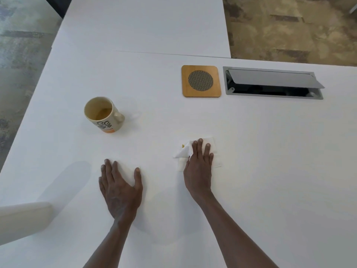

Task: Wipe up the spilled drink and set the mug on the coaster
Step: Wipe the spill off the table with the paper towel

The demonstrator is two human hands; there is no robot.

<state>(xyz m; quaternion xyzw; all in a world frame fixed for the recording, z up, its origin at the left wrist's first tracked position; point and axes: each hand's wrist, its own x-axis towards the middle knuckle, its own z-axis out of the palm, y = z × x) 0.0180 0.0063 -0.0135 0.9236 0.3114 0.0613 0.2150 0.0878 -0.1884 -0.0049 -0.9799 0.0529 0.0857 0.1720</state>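
A cream mug (pixel 103 115) with a dark pattern and an orange base stands upright on the white table (pixel 270 151), left of centre, with a little amber drink inside. A square wooden coaster (pixel 201 81) with a round mesh centre lies farther back and to the right, bare. My right hand (pixel 199 167) presses flat on a white paper napkin (pixel 183 150), which shows a small yellow stain at its left edge. My left hand (pixel 119 188) rests palm down on the bare table, fingers spread, holding nothing.
A grey cable hatch (pixel 274 84) with its lid propped open sits in the table just right of the coaster. A cream chair back (pixel 23 221) pokes in at the lower left. Carpet shows past the table's left and far right edges.
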